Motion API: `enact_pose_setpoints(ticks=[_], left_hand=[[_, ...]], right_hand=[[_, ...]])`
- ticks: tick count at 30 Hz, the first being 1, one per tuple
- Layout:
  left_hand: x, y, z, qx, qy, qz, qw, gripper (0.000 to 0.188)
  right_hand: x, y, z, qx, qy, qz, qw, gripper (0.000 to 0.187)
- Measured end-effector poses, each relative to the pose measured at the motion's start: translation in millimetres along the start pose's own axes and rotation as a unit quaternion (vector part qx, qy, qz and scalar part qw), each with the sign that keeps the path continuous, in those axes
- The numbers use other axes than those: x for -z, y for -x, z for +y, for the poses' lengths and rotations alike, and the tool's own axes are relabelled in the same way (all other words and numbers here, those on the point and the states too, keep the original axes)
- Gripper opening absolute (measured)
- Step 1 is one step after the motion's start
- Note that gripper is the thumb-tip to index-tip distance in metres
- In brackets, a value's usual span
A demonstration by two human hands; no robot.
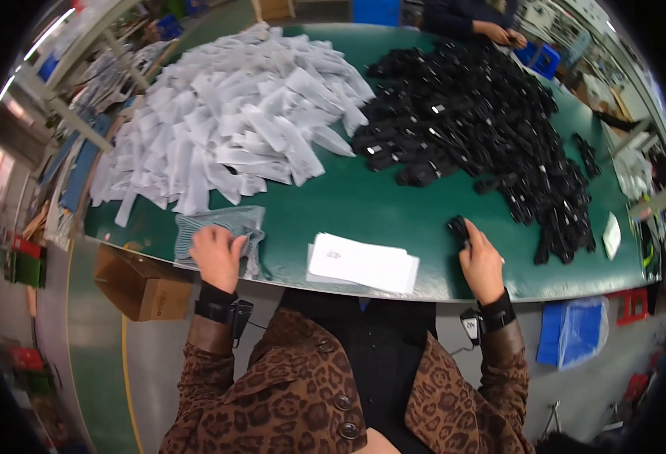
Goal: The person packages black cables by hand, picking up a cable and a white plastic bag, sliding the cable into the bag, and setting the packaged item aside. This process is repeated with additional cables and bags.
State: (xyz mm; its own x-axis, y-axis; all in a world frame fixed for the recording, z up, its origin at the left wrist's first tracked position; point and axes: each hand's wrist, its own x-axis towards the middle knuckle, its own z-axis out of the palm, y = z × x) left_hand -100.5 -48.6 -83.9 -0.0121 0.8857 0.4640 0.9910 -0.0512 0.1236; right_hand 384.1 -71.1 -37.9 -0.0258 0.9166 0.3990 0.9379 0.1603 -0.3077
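Note:
My left hand (pixel 218 256) rests on a clear plastic bag (pixel 251 221) at the table's near left. Its thumb stands apart from the bent fingers, and I see nothing held between them. Inside the bag lie grey-blue strips in close rows. My right hand (pixel 482 265) holds a small black bundle, apparently a coiled cable (pixel 457 226), between thumb and fingers just above the table. Between my hands lies a stack of white paper slips (pixel 359 261). A big heap of similar black cable bundles (pixel 461 113) spreads over the far right, some with shiny ends.
A large pile of whitish, translucent sleeves (pixel 234 113) covers the far left of the green table (pixel 295 212). Across the table are another person's hands (pixel 499 35). A white packet (pixel 611 236) lies at the right edge. Below stand a cardboard box (pixel 140 287) and a blue bin (pixel 567 333).

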Motion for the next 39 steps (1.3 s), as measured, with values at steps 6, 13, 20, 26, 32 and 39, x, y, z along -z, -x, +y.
enact_pose_setpoints(ticks=[6,13,20,26,32,39], left_hand=[[58,-56,68,-0.173,0.273,0.048,0.945,0.024],[12,-59,145,-0.305,0.373,-0.127,0.867,0.018],[7,-57,143,-0.285,0.328,-0.129,0.891,0.014],[1,-52,137,-0.231,0.335,-0.064,0.911,0.011],[10,-52,136,-0.147,0.423,-0.123,0.886,0.01],[14,-52,135,-0.1,0.478,-0.16,0.858,0.008]], right_hand=[[-41,-54,-40,0.067,-0.041,0.01,0.997,0.047],[-56,-56,-76,0.108,-0.15,0.026,0.982,0.034],[-53,-49,-88,0.05,-0.296,-0.041,0.953,0.029],[-51,-52,-100,0.084,-0.359,-0.016,0.93,0.032],[-21,-64,-113,0.061,-0.38,-0.053,0.921,0.036],[-38,-67,-96,0.051,-0.447,-0.039,0.892,0.032]])
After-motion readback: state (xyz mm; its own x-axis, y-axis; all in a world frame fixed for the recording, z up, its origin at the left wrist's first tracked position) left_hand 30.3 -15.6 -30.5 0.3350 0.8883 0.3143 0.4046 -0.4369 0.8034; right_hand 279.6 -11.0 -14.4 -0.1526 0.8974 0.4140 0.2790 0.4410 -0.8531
